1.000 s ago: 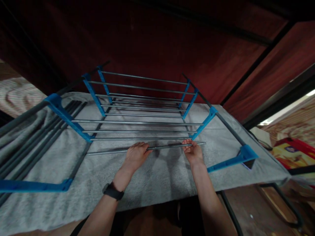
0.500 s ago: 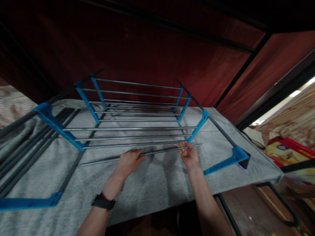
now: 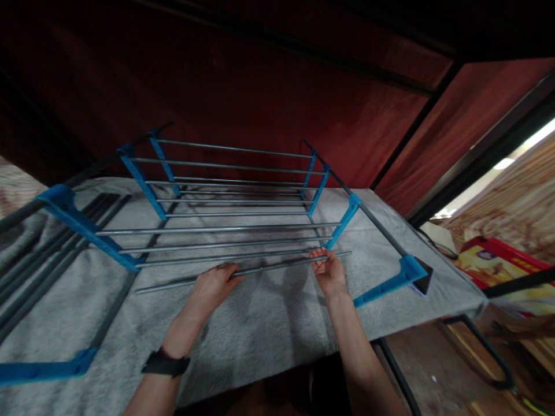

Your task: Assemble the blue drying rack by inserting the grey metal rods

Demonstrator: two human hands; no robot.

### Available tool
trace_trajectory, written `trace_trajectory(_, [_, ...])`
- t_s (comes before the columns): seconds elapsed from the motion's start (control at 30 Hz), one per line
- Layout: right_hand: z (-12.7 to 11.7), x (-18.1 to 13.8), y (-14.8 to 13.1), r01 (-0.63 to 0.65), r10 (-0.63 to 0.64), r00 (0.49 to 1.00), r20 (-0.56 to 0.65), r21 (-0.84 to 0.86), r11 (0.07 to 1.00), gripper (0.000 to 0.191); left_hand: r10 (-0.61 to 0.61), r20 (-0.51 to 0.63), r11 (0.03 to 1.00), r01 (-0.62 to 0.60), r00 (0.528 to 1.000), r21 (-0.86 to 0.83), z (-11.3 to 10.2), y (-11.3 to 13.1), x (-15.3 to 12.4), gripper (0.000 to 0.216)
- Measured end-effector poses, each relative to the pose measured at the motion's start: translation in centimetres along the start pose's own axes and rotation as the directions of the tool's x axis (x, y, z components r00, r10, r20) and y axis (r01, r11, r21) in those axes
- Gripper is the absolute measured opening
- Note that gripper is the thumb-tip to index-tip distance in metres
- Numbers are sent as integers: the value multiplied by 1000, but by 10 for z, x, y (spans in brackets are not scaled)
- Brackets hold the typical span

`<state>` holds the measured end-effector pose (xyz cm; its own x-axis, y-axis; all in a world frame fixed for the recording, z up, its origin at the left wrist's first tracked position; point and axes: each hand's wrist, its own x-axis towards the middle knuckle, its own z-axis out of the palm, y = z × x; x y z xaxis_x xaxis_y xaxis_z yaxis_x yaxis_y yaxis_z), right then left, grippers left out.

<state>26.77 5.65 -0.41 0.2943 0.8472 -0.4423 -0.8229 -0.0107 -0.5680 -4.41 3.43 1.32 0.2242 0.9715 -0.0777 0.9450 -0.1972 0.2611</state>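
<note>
Crosswise before me runs a slim grey metal rod (image 3: 277, 266), my left hand (image 3: 215, 285) closed over it, my right hand (image 3: 328, 273) curled round it palm-up, nearer its right tip and a slanted blue plastic bracket (image 3: 343, 223).

Note dark red cloth (image 3: 243, 98) across the back; see grey blanket (image 3: 260, 341) spread below, dark flat object (image 3: 425, 282) near its right edge. Beyond that edge, note red-and-yellow box (image 3: 498, 260), white object (image 3: 437, 233) near it.

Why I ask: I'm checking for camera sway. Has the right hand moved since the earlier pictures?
No, not noticeably: the right hand stays just short of the lower end of the blue bracket beyond it; both shift left in view.
</note>
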Motion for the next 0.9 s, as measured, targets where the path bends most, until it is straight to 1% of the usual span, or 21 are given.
trace_trajectory(0.23, [-4, 3, -1, 15, -15, 1000, 4, -27, 1000, 12, 22, -11, 1000, -22, 1000, -2, -2, -5, -2, 25])
trace_trajectory(0.43, [-5, 5, -2, 46, -46, 999, -10, -20, 999, 11, -29, -26, 999, 29, 999, 20, -7, -13, -4, 24])
trace_trajectory(0.57, [-4, 5, -3, 42, -42, 999, -30, -26, 999, 10, -27, -40, 1000, 28, 999, 15, -7, -15, -4, 24])
trace_trajectory(0.63, [-4, 5, -3, 38, -39, 999, -29, -29, 999, 10, -12, -68, 1000, 13, 998, 17, -6, -15, -3, 25])
trace_trajectory(0.77, [-7, 4, -6, 41, -42, 999, -22, -33, 999, 10, 35, -171, 999, -32, 985, 24, -6, -16, -4, 28])
trace_trajectory(0.9, [-13, 4, -8, 51, -51, 998, -21, -19, 999, 25, 96, -229, 995, -100, 969, -5, -6, -17, -4, 35])
